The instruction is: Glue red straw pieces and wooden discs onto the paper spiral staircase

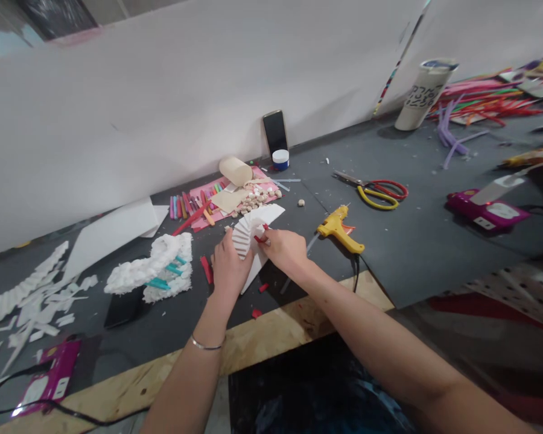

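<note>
My left hand (pixel 230 268) has its fingers closed round the left side of a white curved piece with ridged slats (pixel 241 236). Under and behind that piece lies a flat white sheet (pixel 271 213). My right hand (pixel 287 248) pinches a small red piece (pixel 261 239) against the white piece's right side; its exact kind is too small to tell. Beside my left hand a red strip (pixel 206 269) rests on the dark table. A yellow hot glue gun (pixel 341 229) lies right of my right hand. Left of my hands sits a fluffy white model (pixel 163 265) with teal sticks.
Scissors (pixel 373 191) with red and yellow handles lie at the right. Behind my hands are markers (pixel 196 205), pebbles (pixel 257 199), a cardboard roll (pixel 235 171), a white-lidded jar (pixel 280 160) and a phone (pixel 275 129). Purple power strips (pixel 486 211) and white scraps (pixel 36 313) flank the area.
</note>
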### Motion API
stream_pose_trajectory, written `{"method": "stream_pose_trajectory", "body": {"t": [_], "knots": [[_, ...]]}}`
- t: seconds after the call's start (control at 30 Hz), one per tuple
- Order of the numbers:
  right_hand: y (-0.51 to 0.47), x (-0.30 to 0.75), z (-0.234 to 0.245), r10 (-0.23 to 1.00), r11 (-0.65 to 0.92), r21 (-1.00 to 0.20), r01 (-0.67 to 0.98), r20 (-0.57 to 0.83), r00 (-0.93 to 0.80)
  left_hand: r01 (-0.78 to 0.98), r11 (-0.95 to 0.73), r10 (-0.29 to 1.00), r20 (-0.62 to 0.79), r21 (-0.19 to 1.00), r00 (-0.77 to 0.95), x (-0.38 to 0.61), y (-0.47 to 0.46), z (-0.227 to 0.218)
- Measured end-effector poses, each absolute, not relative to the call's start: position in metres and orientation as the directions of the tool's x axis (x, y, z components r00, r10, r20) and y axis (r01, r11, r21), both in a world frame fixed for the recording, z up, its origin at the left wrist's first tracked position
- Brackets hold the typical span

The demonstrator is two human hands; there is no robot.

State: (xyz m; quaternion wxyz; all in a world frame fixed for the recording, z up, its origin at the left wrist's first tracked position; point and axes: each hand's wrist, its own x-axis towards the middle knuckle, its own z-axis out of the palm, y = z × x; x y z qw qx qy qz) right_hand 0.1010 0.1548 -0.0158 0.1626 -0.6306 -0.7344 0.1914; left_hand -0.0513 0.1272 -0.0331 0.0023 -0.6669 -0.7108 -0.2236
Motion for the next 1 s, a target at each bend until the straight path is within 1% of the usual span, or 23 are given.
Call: {"method": "stream_pose_trajectory", "body": {"t": [0.27,0.47,0.73,1.0], "knots": [[0.1533,0.0972,-0.014,0.987,0.144,-0.429,0.892,0.003,-0.158,0.959,0.007,0.94,0.324,0.283,-0.103,-0.0487,0.1266,-0.0322],[0.1515,0.0966,-0.0177,0.99,0.135,-0.45,0.883,0.018,-0.142,0.965,0.015,0.941,0.322,0.261,-0.102,-0.0472,0.1256,-0.0303],[0.1506,0.0953,-0.0215,0.986,0.162,-0.468,0.869,0.053,-0.155,0.975,-0.001,0.937,0.34,0.223,-0.077,-0.047,0.1253,-0.0313],[0.1508,0.0981,-0.0194,0.983,0.179,-0.462,0.868,0.052,-0.176,0.972,0.024,0.949,0.301,0.235,-0.097,-0.0468,0.1266,-0.0353]]}}
